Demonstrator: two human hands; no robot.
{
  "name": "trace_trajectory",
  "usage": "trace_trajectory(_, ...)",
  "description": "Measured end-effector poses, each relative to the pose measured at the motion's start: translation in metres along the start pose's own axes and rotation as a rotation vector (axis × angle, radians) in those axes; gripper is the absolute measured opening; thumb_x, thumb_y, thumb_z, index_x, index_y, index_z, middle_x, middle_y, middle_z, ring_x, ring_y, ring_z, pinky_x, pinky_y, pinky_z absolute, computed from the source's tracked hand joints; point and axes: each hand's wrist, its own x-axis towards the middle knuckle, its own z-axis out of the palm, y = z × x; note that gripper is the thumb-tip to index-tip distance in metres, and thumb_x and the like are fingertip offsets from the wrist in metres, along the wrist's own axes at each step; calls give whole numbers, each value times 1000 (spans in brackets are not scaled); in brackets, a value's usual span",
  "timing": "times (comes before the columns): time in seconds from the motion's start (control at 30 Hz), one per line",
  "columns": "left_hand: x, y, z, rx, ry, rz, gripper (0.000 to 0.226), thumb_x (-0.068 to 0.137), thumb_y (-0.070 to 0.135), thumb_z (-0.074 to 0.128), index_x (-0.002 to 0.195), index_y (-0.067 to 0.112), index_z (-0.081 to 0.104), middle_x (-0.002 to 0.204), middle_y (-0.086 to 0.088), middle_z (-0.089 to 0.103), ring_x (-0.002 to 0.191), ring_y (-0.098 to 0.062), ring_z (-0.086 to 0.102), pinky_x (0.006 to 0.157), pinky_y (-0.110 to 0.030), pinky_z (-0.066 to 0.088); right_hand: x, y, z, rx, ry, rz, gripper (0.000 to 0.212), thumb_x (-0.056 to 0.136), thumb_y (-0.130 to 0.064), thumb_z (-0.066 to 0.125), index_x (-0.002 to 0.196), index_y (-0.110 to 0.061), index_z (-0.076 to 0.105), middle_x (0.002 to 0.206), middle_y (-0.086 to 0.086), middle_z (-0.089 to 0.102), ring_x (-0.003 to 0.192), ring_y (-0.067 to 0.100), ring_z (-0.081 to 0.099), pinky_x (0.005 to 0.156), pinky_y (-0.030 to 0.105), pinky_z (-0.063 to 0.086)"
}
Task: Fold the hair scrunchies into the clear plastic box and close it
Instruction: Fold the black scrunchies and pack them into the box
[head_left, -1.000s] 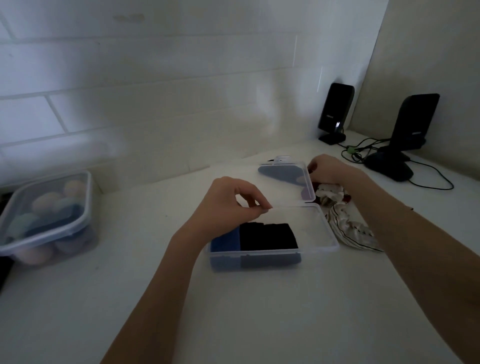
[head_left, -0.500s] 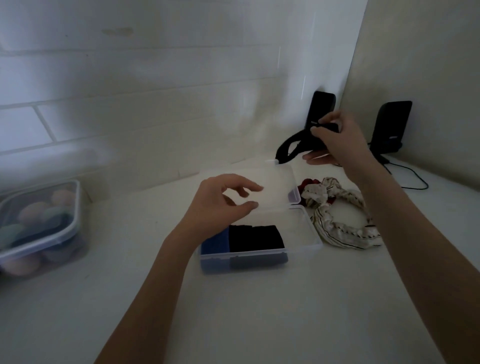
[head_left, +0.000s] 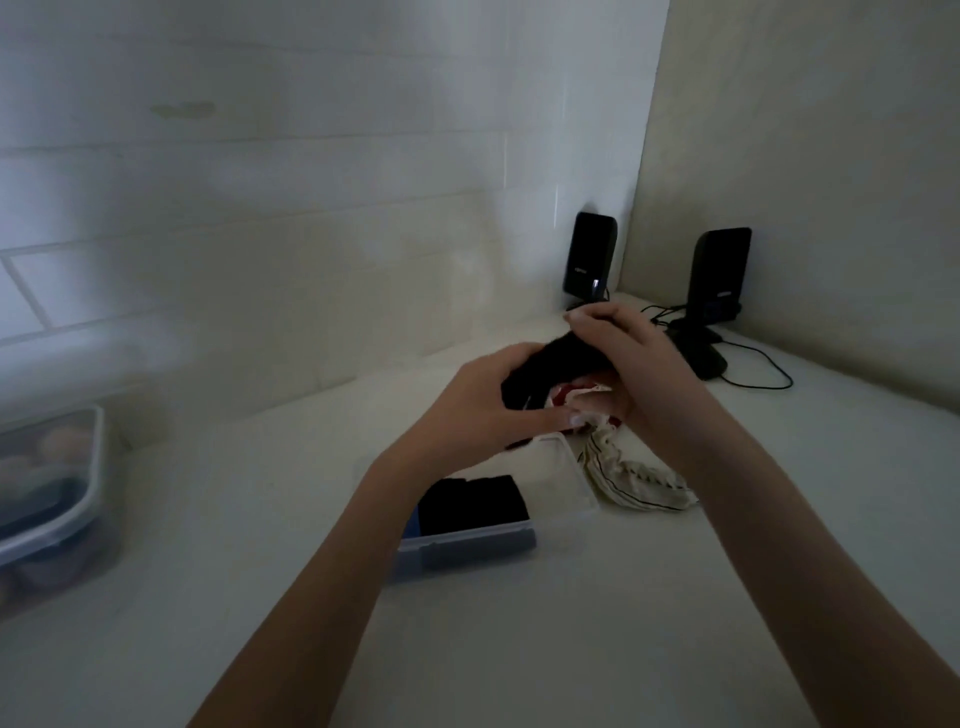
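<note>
A dark scrunchie (head_left: 550, 366) hangs in the air above the open clear plastic box (head_left: 467, 543). My left hand (head_left: 488, 402) grips its near end and my right hand (head_left: 623, 348) grips its far end. Inside the box lie a folded black scrunchie (head_left: 472, 504) and a blue one (head_left: 413, 525) at its left. The box's right part (head_left: 566, 473) holds nothing. A cream striped scrunchie (head_left: 639, 483) lies on the counter just right of the box, with a red one (head_left: 566, 397) partly hidden under my hands.
A lidded clear container (head_left: 52, 499) with several round pastel items stands at the far left. Two black speakers (head_left: 589, 260) (head_left: 717, 275) with cables (head_left: 763, 364) occupy the back right corner. A tiled wall runs behind the white counter (head_left: 571, 623).
My right hand brought the dark scrunchie down and toward me from in front of the speakers. My left hand rose from over the box and took hold of its other end.
</note>
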Motion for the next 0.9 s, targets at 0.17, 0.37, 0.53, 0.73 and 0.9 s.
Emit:
trace_trajectory(0.17, -3, -12, -2, -193, -22, -74, 17, 76, 37, 70, 91, 29, 68, 89, -7, 73, 84, -23, 72, 81, -40, 57, -3, 28, -12, 2, -126, -55, 45, 73, -17, 69, 117, -17, 57, 93, 3, 60, 82, 16, 65, 75, 31, 58)
trace_trajectory(0.37, -9, -3, -5, -494, -130, -175, 24, 96, 21, 45, 99, 5, 63, 75, -5, 73, 70, -19, 71, 68, -26, 58, -2, 40, -7, -9, -252, -172, 47, 71, -12, 75, 113, -5, 55, 88, 0, 65, 66, 14, 57, 61, 28, 49)
trace_trajectory(0.53, -13, -2, -3, -601, -302, -249, 40, 93, 39, 43, 109, 7, 62, 94, -9, 72, 87, -28, 70, 87, -36, 56, -6, 43, 1, 19, -113, -176, 10, 87, -5, 60, 96, 0, 61, 55, 1, 55, 44, 14, 45, 41, 27, 40)
trace_trajectory(0.73, -16, 1, 1, -510, -335, -202, 25, 93, 10, 50, 112, -5, 57, 88, -9, 71, 79, -19, 72, 72, -24, 57, -6, 41, -2, 26, 34, -221, 18, 84, -17, 61, 98, -7, 59, 78, 10, 66, 68, 31, 52, 60, 28, 46)
trace_trajectory(0.9, -18, 3, -2, -523, -280, -218, 17, 94, 9, 48, 97, 1, 63, 77, -5, 73, 71, -19, 73, 67, -24, 58, -12, 40, 1, 46, -205, -182, 45, 81, -18, 55, 125, -11, 53, 107, 8, 72, 69, 10, 67, 57, 22, 50)
